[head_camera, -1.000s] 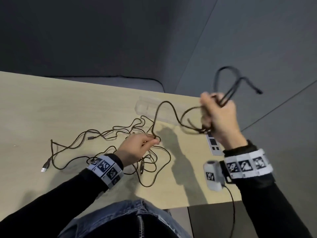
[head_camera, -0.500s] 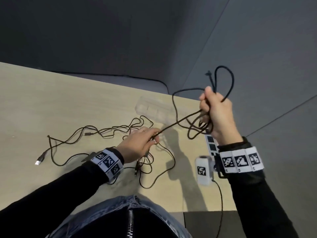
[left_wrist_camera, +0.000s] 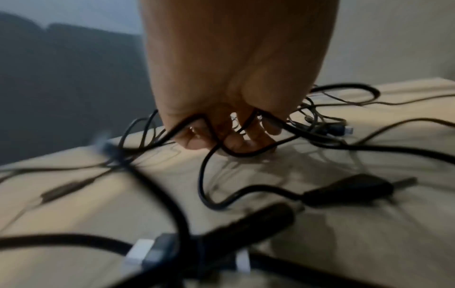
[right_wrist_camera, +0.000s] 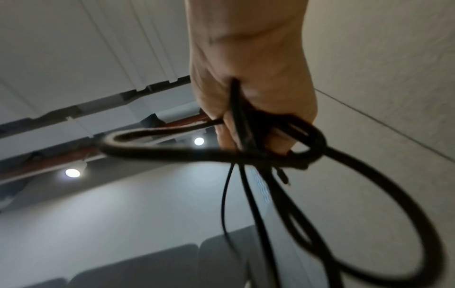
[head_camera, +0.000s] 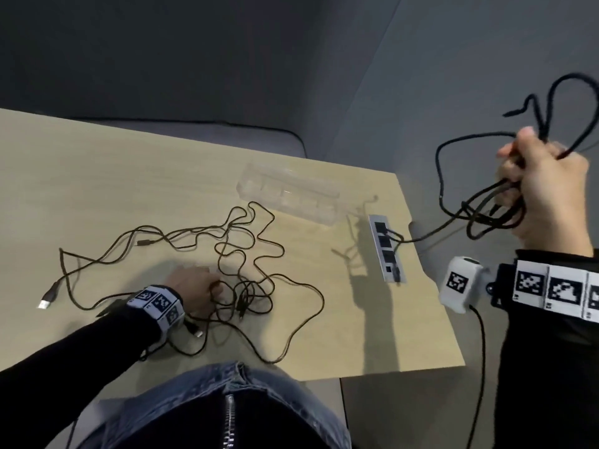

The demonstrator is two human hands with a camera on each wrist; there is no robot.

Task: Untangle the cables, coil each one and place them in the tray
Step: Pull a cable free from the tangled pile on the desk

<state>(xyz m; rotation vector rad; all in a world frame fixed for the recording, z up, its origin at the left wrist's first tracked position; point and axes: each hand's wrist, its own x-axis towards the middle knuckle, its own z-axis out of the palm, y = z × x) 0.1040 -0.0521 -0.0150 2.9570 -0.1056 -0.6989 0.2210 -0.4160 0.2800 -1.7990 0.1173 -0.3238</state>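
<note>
From the head view I see the whole tangle of thin cables sprawled over the left and middle of the wooden surface, a USB plug at its far left end. Only the left wrist view shows how my left hand grips: its fingers are curled down into the tangle, hooked around a couple of strands against the surface. The clear tray sits behind the tangle, apart from it, and looks empty. Right of it a power strip is set into the surface. Farthest right, my right hand is raised beyond the surface edge, clenched around the thick black cable; the right wrist view shows its loops dangling from my fist.
</note>
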